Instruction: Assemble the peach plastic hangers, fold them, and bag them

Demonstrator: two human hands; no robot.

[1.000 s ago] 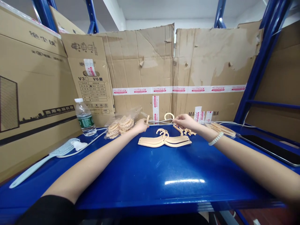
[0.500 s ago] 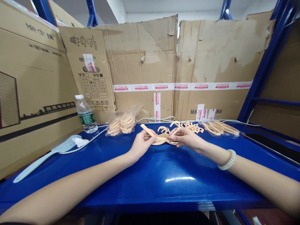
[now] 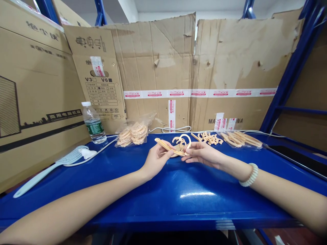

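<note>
Pinched in the fingers of my left hand point(image 3: 157, 160) is a pale, wood-coloured strip point(image 3: 161, 143), slanting down toward the right. My right hand point(image 3: 205, 154) has its fingers closed on a pale curved piece point(image 3: 188, 138), whose hooked end arches above the fingertips. The strip's lower end meets the curved piece at the right fingertips; whether they are joined I cannot tell. Behind the hands lie more curved pieces point(image 3: 176, 140), partly hidden. Just beyond my right hand is a pile of small curved pieces point(image 3: 209, 138).
On the blue table point(image 3: 163, 197), a bag of pale rings point(image 3: 133, 133) and a water bottle point(image 3: 94, 126) stand back left. A pale blue brush point(image 3: 58, 163) lies at the left. A bag of long pieces point(image 3: 240, 139) and a dark flat device point(image 3: 298, 161) are right. Cardboard point(image 3: 155, 75) walls the back.
My left hand has tilted the strip and drawn it slightly right. My right hand has turned the curved piece, and its hook now sits lower and further left.
</note>
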